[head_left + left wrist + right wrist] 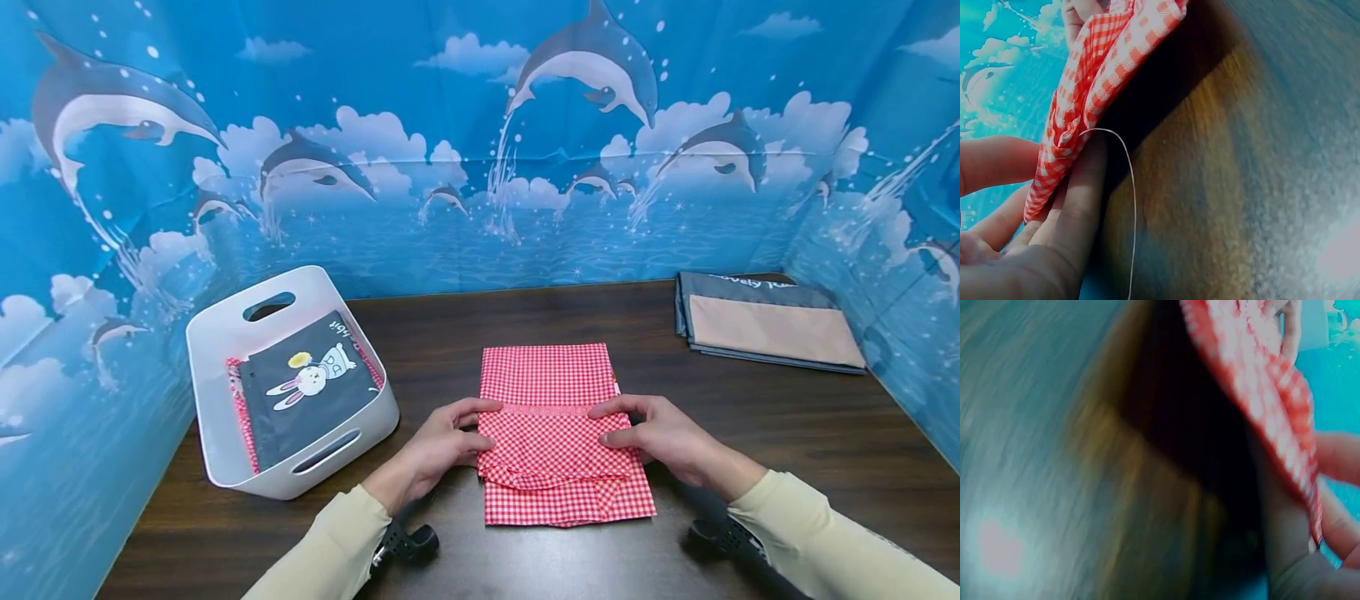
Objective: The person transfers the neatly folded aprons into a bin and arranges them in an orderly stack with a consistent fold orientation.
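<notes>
A red-and-white checked cloth (551, 442), folded in layers, lies near the middle of the table. My left hand (442, 446) pinches its left edge, the thumb and forefinger on top and the other fingers underneath, as the left wrist view shows. On the opposite edge, my right hand (660, 437) holds the cloth the same way. Between the hands a folded-over band is bunched along its lower side. From the left edge of the cloth a thin loose thread (1134, 206) hangs down. Both wrist views show the cloth's edge raised over the table.
A white basket (197, 367) with handle slots stands at the left, holding a dark folded cloth (277, 425) with a rabbit print and some red checked fabric. At the back right lies a folded dark-and-beige cloth (772, 329). A dolphin-printed curtain (450, 233) surrounds the table (442, 333).
</notes>
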`<state>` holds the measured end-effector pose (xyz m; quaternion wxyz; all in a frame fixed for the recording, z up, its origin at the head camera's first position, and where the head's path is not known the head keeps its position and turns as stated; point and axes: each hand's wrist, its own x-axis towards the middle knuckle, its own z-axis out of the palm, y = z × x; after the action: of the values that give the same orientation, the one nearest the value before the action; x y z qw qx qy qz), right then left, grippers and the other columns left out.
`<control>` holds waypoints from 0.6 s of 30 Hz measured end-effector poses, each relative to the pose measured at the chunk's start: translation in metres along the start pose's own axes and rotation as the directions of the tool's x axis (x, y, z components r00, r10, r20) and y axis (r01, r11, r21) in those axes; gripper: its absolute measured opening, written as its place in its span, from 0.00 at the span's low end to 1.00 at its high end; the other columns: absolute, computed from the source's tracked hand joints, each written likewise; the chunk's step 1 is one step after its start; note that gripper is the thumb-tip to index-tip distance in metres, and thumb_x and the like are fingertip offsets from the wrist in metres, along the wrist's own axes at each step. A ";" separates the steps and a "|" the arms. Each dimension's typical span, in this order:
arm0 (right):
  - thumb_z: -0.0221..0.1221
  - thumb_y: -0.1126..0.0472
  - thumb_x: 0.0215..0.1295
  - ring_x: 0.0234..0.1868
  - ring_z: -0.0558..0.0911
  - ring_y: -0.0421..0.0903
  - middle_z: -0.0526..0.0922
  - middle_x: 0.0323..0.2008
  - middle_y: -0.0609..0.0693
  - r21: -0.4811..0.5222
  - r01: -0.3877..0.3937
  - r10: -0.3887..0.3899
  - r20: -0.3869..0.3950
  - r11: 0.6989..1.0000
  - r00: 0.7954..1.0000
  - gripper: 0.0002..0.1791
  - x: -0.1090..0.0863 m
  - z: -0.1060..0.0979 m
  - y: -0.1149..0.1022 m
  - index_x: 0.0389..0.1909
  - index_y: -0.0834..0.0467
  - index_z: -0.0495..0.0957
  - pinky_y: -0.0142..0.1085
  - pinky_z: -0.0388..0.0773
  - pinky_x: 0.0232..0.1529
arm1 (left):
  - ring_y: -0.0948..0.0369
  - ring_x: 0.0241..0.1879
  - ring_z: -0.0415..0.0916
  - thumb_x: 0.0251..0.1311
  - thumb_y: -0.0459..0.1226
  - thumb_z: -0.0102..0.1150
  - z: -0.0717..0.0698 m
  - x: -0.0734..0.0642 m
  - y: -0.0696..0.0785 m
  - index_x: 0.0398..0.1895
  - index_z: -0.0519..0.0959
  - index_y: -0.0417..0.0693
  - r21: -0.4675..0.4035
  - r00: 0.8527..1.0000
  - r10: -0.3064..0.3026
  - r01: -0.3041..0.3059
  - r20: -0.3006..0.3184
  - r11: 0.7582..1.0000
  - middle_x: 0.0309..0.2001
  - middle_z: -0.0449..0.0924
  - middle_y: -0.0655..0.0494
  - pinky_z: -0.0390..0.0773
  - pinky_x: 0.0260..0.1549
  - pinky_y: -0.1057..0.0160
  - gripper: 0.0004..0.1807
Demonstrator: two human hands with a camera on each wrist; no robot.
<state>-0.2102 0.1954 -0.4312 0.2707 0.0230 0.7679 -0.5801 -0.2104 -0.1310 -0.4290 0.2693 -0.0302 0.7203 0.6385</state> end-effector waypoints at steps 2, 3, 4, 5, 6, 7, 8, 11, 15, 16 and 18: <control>0.68 0.64 0.70 0.41 0.82 0.47 0.80 0.60 0.60 0.005 -0.014 0.014 -0.022 1.000 1.000 0.26 0.000 0.001 -0.001 0.69 0.61 0.80 0.38 0.84 0.37 | 0.59 0.46 0.83 0.70 0.27 0.62 0.000 0.001 0.000 0.70 0.80 0.47 0.015 1.000 0.002 -0.002 -0.005 1.000 0.63 0.81 0.43 0.87 0.42 0.63 0.26; 0.69 0.65 0.70 0.41 0.81 0.47 0.80 0.61 0.60 0.003 -0.022 0.022 -0.036 1.000 0.999 0.26 0.000 0.002 -0.002 0.68 0.60 0.81 0.38 0.83 0.37 | 0.59 0.46 0.82 0.70 0.27 0.62 0.000 0.002 0.000 0.69 0.81 0.46 0.023 1.000 0.003 -0.003 -0.009 1.000 0.62 0.81 0.44 0.86 0.42 0.64 0.25; 0.69 0.64 0.70 0.43 0.81 0.48 0.79 0.63 0.61 -0.001 -0.030 0.030 -0.049 1.000 0.998 0.25 -0.001 0.002 -0.003 0.67 0.60 0.81 0.38 0.81 0.38 | 0.59 0.46 0.82 0.70 0.27 0.62 0.001 0.002 0.000 0.68 0.82 0.46 0.031 1.000 0.004 -0.004 -0.014 1.000 0.62 0.81 0.45 0.85 0.41 0.65 0.24; 0.70 0.64 0.70 0.46 0.80 0.49 0.78 0.65 0.62 -0.006 -0.033 0.032 -0.059 0.999 0.998 0.25 -0.001 0.003 -0.004 0.67 0.60 0.81 0.38 0.81 0.39 | 0.59 0.46 0.81 0.70 0.27 0.62 0.002 0.002 0.000 0.67 0.83 0.46 0.037 1.000 0.005 -0.004 -0.018 0.999 0.61 0.80 0.45 0.84 0.41 0.66 0.23; 0.70 0.63 0.70 0.49 0.80 0.50 0.75 0.68 0.63 -0.010 -0.033 0.032 -0.061 0.999 0.998 0.25 -0.002 0.003 -0.004 0.67 0.60 0.81 0.38 0.81 0.41 | 0.60 0.46 0.81 0.69 0.27 0.62 0.002 0.002 -0.001 0.66 0.83 0.46 0.040 1.000 0.006 -0.005 -0.022 0.999 0.61 0.80 0.45 0.84 0.41 0.66 0.22; 0.70 0.63 0.70 0.52 0.79 0.51 0.73 0.70 0.64 -0.009 -0.032 0.031 -0.059 0.999 0.998 0.26 -0.002 0.003 -0.003 0.67 0.59 0.81 0.38 0.81 0.43 | 0.60 0.45 0.81 0.69 0.27 0.62 0.003 0.002 -0.001 0.65 0.84 0.45 0.039 1.000 0.006 -0.005 -0.023 0.999 0.61 0.80 0.45 0.84 0.41 0.67 0.22; 0.70 0.62 0.70 0.54 0.79 0.53 0.71 0.72 0.65 -0.006 -0.029 0.028 -0.055 1.000 0.998 0.27 -0.003 0.002 -0.002 0.68 0.59 0.80 0.38 0.81 0.45 | 0.60 0.45 0.81 0.69 0.27 0.62 0.004 0.002 -0.001 0.65 0.84 0.45 0.040 1.000 0.008 -0.007 -0.026 0.999 0.61 0.80 0.45 0.84 0.41 0.67 0.22; 0.71 0.61 0.69 0.61 0.76 0.55 0.67 0.76 0.65 0.006 -0.007 0.007 -0.031 1.000 1.000 0.29 -0.004 0.000 0.001 0.70 0.59 0.78 0.38 0.82 0.51 | 0.61 0.47 0.82 0.71 0.28 0.62 0.004 0.000 -0.003 0.63 0.85 0.45 0.039 0.999 0.015 -0.013 -0.037 0.999 0.62 0.82 0.46 0.84 0.44 0.66 0.19; 0.71 0.62 0.69 0.66 0.74 0.59 0.67 0.76 0.64 0.012 -0.001 0.002 -0.038 1.000 0.999 0.28 -0.002 0.000 0.003 0.69 0.58 0.79 0.42 0.81 0.58 | 0.61 0.50 0.82 0.73 0.31 0.63 0.005 -0.002 -0.004 0.60 0.87 0.44 0.031 0.998 0.031 -0.029 -0.063 0.999 0.63 0.83 0.47 0.84 0.50 0.65 0.15; 0.71 0.62 0.69 0.68 0.73 0.60 0.68 0.76 0.64 0.007 -0.005 0.005 -0.055 1.000 0.999 0.26 -0.001 0.001 0.003 0.67 0.58 0.80 0.43 0.81 0.59 | 0.62 0.51 0.82 0.73 0.32 0.63 0.005 -0.002 -0.005 0.59 0.87 0.44 0.022 0.997 0.034 -0.032 -0.070 0.999 0.62 0.84 0.47 0.84 0.52 0.65 0.15; 0.70 0.62 0.69 0.72 0.70 0.63 0.70 0.76 0.64 0.000 -0.009 0.009 -0.103 1.000 0.995 0.23 0.000 0.003 0.001 0.64 0.58 0.83 0.49 0.79 0.64 | 0.63 0.50 0.83 0.74 0.34 0.64 0.005 -0.001 -0.006 0.60 0.87 0.43 0.000 0.996 0.039 -0.039 -0.078 0.999 0.60 0.85 0.48 0.85 0.53 0.64 0.15</control>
<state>-0.2090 0.1932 -0.4329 0.2333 0.0564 0.7809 -0.5767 -0.2056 -0.1277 -0.4341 0.2284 -0.0410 0.7303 0.6424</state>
